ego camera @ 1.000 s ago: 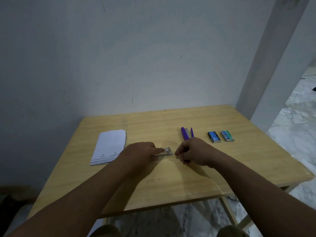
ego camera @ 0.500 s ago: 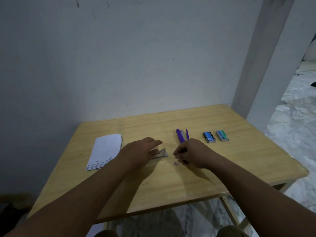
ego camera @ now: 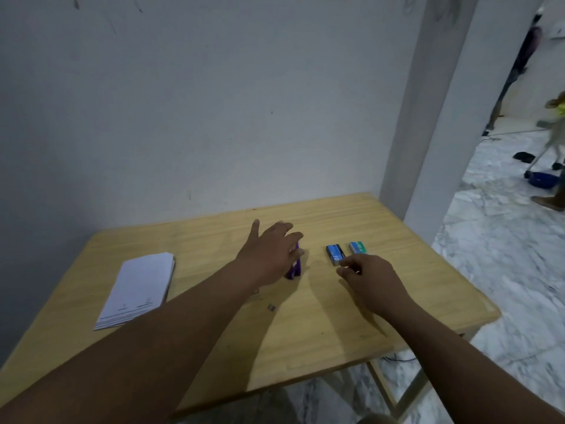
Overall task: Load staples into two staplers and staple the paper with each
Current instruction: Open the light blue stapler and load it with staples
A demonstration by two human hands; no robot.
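While the purple stapler (ego camera: 296, 267) lay on the wooden counter (ego camera: 336, 332), my left hand (ego camera: 269, 255) was spread over it with released fingers. My right hand (ego camera: 370, 280), fingers loosely curled and grasping nothing, was just beside the blue staple box (ego camera: 335, 254); the paper (ego camera: 137, 289) lay far left.

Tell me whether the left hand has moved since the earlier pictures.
Yes. The left hand has gone away from the paper stack, rightward and farther back, and now reaches over the purple stapler.
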